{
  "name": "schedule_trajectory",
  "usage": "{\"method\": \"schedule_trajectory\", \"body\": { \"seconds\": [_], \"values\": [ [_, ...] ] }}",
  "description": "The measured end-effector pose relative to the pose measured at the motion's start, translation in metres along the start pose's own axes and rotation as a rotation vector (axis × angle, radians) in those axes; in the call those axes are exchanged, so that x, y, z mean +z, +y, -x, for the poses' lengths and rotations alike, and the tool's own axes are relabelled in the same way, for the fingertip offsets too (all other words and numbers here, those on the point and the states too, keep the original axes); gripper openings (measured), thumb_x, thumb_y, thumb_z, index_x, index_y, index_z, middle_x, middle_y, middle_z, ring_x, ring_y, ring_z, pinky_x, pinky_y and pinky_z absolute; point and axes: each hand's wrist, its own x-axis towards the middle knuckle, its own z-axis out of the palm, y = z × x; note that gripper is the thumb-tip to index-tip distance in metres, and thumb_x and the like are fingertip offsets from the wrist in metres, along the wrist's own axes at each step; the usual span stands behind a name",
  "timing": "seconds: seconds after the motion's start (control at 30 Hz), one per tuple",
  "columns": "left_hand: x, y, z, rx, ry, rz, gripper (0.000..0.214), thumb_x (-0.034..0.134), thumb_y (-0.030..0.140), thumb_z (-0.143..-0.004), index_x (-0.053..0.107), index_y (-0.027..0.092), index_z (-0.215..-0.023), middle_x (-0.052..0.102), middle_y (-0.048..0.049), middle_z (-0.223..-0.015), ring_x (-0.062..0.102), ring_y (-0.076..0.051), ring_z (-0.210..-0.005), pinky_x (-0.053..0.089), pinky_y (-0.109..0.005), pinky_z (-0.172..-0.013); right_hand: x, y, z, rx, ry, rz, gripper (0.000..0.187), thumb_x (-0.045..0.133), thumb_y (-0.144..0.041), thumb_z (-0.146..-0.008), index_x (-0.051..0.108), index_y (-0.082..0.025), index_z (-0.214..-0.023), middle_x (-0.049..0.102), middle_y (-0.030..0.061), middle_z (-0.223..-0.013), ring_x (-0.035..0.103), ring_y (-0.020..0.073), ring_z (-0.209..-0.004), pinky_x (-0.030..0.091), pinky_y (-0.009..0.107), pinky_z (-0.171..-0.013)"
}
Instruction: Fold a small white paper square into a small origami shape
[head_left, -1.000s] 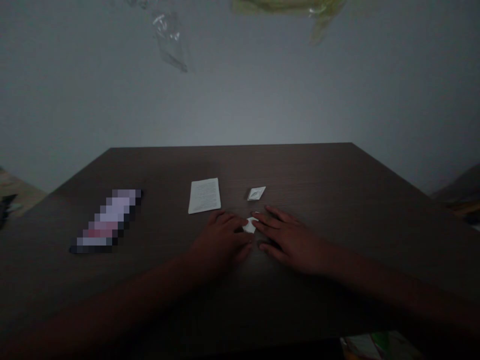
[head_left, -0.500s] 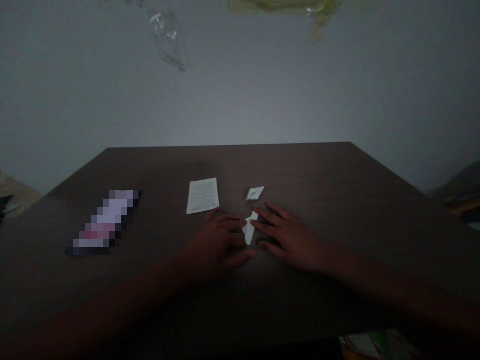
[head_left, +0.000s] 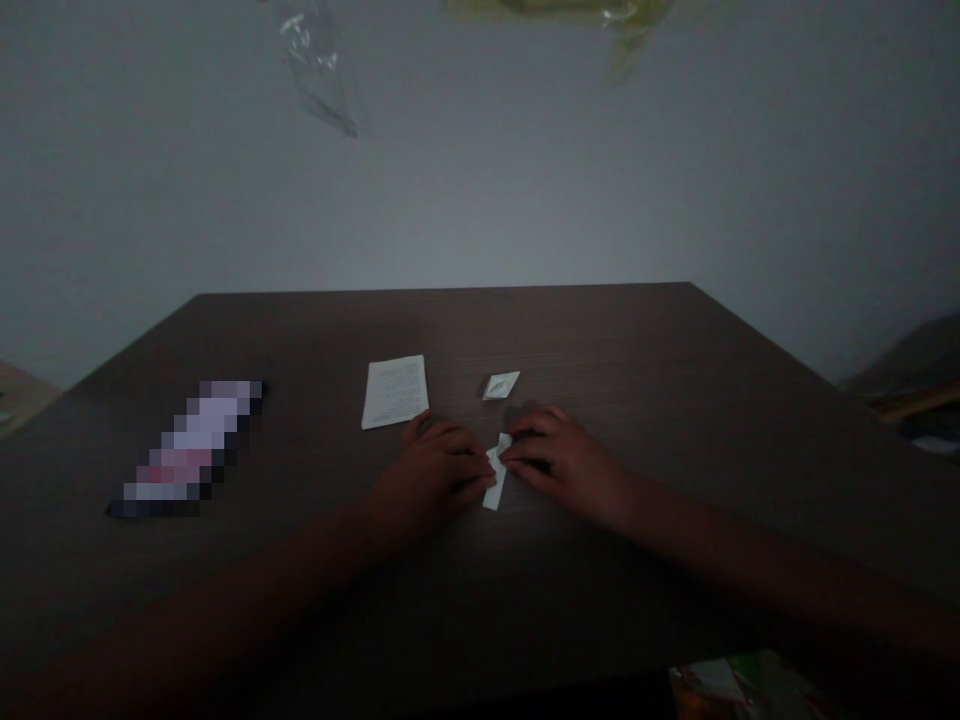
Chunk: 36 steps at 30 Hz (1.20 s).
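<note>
A small strip of folded white paper (head_left: 495,485) lies on the dark table between my hands. My left hand (head_left: 439,468) is closed on its left edge, thumb and fingers pinched together. From the other side, the fingertips of my right hand (head_left: 566,455) pinch the paper's upper right part. Just beyond the hands rests a folded paper diamond (head_left: 501,385) with raised folds. A squarish stack of printed paper sheets (head_left: 396,390) lies past my left hand, whose raised finger reaches its lower right corner.
A phone with a blurred-out screen (head_left: 187,450) lies on the left of the table (head_left: 600,340). A pale wall (head_left: 480,200) stands behind, with a clear plastic piece (head_left: 319,70) on it. Colourful packets (head_left: 727,685) show below the front edge.
The paper strip has turned more upright and slid slightly nearer. My spread fingers have closed into pinches on it. The whole view has shifted a little.
</note>
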Motion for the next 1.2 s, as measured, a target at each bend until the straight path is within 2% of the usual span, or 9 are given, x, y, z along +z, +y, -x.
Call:
{"method": "schedule_trajectory", "body": {
  "seconds": [0.3,0.47,0.7,0.83,0.93,1.03,1.1,1.2],
  "values": [
    [-0.005,0.008,0.001,-0.027,-0.001,0.001,0.021,0.088,0.016,-0.101,0.090,0.031,-0.116,0.087,-0.0012,-0.124,0.077,-0.035,-0.134,0.032,-0.072,-0.139,0.006,-0.005,0.001,0.073,0.020,-0.003,0.015,0.087,-0.026,-0.110,0.093,-0.028,-0.123,0.085,0.0108,-0.135,0.076,0.0328,-0.131,0.058,0.054,-0.118],
    [-0.006,0.009,-0.001,-0.028,-0.004,0.019,0.022,0.095,0.022,-0.096,0.091,0.031,-0.116,0.087,-0.0019,-0.121,0.077,-0.036,-0.131,0.034,-0.075,-0.137,0.006,-0.014,0.001,0.144,0.004,0.016,0.018,0.089,-0.032,-0.107,0.093,-0.029,-0.125,0.085,0.0114,-0.138,0.074,0.0357,-0.133,0.058,0.057,-0.119],
    [-0.004,0.004,0.001,-0.010,0.018,0.046,0.018,0.095,0.030,-0.097,0.089,0.030,-0.114,0.087,-0.0025,-0.122,0.076,-0.034,-0.131,0.030,-0.071,-0.141,0.000,-0.031,0.003,0.194,-0.053,0.052,0.044,0.096,-0.047,-0.101,0.089,-0.024,-0.138,0.080,0.0168,-0.149,0.068,0.0417,-0.144,0.058,0.061,-0.123],
    [-0.007,0.007,0.005,0.002,0.032,0.038,0.023,0.095,0.031,-0.097,0.088,0.029,-0.119,0.086,-0.0031,-0.123,0.076,-0.034,-0.131,0.034,-0.069,-0.138,0.001,-0.031,0.005,0.181,-0.034,0.051,0.049,0.100,-0.048,-0.098,0.088,-0.026,-0.139,0.080,0.0168,-0.150,0.068,0.0426,-0.146,0.057,0.063,-0.125],
    [-0.009,0.008,0.006,0.018,0.011,0.037,0.018,0.089,0.030,-0.102,0.087,0.029,-0.120,0.084,-0.0038,-0.123,0.075,-0.034,-0.131,0.034,-0.073,-0.137,0.001,-0.021,0.006,0.146,0.004,-0.013,0.041,0.100,-0.044,-0.098,0.088,-0.028,-0.135,0.083,0.0143,-0.144,0.072,0.0403,-0.141,0.059,0.061,-0.122],
    [-0.006,0.008,0.006,-0.009,-0.022,0.019,0.014,0.087,0.023,-0.105,0.086,0.028,-0.118,0.084,-0.0036,-0.123,0.075,-0.034,-0.132,0.030,-0.077,-0.139,0.000,-0.008,0.003,0.159,0.052,-0.058,0.019,0.087,-0.031,-0.108,0.087,-0.028,-0.127,0.085,0.0118,-0.136,0.077,0.0343,-0.132,0.061,0.057,-0.119],
    [-0.005,0.009,0.005,-0.029,-0.023,0.007,0.014,0.088,0.020,-0.105,0.086,0.027,-0.117,0.084,-0.0033,-0.124,0.076,-0.035,-0.133,0.029,-0.078,-0.140,0.000,-0.003,0.002,0.185,0.089,-0.038,0.019,0.086,-0.027,-0.107,0.085,-0.027,-0.126,0.085,0.0126,-0.137,0.077,0.0350,-0.133,0.060,0.059,-0.120],
    [-0.005,0.010,0.004,-0.032,-0.017,0.002,0.015,0.088,0.019,-0.104,0.086,0.028,-0.116,0.083,-0.0033,-0.124,0.076,-0.035,-0.134,0.033,-0.077,-0.139,0.004,-0.003,-0.001,0.193,0.113,-0.009,0.028,0.091,-0.029,-0.102,0.082,-0.026,-0.128,0.083,0.0143,-0.141,0.075,0.0379,-0.137,0.059,0.060,-0.122]
  ]
}}
